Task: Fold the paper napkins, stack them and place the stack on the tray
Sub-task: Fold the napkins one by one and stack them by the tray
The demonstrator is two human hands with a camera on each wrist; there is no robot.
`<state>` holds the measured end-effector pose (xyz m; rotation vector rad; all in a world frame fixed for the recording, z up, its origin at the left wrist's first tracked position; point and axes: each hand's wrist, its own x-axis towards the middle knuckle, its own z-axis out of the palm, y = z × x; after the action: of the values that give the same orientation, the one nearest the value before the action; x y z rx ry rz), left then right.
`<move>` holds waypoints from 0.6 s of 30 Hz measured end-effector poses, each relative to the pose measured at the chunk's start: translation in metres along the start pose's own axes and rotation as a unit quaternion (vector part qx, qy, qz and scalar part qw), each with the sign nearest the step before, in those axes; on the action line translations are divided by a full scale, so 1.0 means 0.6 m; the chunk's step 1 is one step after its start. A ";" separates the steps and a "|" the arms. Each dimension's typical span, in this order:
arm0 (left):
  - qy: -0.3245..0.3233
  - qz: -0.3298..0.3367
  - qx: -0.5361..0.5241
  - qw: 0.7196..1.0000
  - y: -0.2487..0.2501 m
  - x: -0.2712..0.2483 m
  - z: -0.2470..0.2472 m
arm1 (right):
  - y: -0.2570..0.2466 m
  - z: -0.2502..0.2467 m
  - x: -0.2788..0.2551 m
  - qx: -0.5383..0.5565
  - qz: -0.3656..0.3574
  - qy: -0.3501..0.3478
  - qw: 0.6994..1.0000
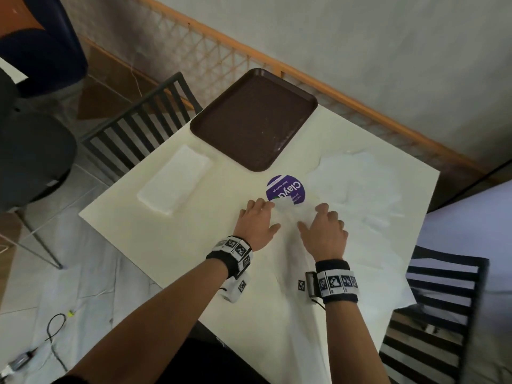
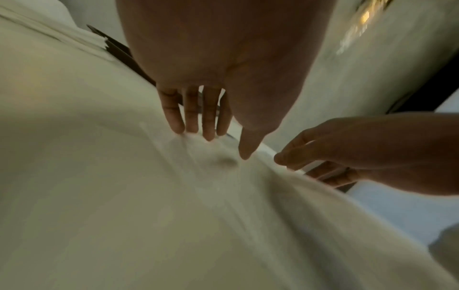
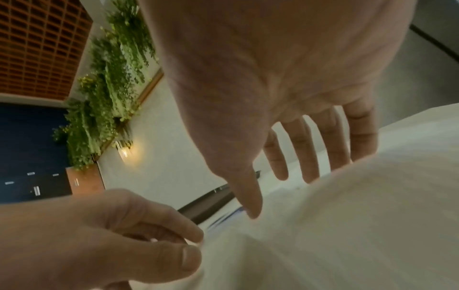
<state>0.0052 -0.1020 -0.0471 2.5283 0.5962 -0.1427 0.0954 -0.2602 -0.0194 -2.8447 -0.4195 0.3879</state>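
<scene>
A white paper napkin (image 1: pixel 291 214) lies spread on the table in front of me, its far edge lifted over a purple sticker. My left hand (image 1: pixel 266 214) pinches that edge between thumb and fingers, which the right wrist view shows close up (image 3: pixel 191 241). My right hand (image 1: pixel 318 220) holds the same edge further right, thumb on top and fingers behind the raised paper (image 3: pixel 347 225). A stack of folded napkins (image 1: pixel 174 181) sits at the table's left. A loose pile of unfolded napkins (image 1: pixel 357 184) lies at the right. The brown tray (image 1: pixel 252 120) at the far edge holds nothing.
A round purple sticker (image 1: pixel 288 189) is fixed to the cream table (image 1: pixel 194 245) between tray and hands. Black slatted chairs stand at the far left (image 1: pixel 138 126) and near right (image 1: pixel 437 309). A wall with an orange lattice rail runs behind the table.
</scene>
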 end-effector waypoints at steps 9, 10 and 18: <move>0.073 0.030 -0.025 0.997 -0.007 0.000 0.010 | 0.023 -0.003 -0.015 0.205 -0.067 -0.011 0.976; 0.061 0.044 -0.074 0.994 -0.008 -0.002 0.000 | 0.020 -0.019 -0.021 0.242 -0.109 -0.022 0.964; -0.089 0.124 -0.409 0.900 0.018 -0.061 -0.148 | -0.006 -0.172 -0.033 0.418 -0.238 -0.090 0.872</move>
<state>-0.0245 -0.0778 0.0418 1.7187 0.1838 -0.0169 0.1061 -0.2831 0.0824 -1.7961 -0.7452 0.5594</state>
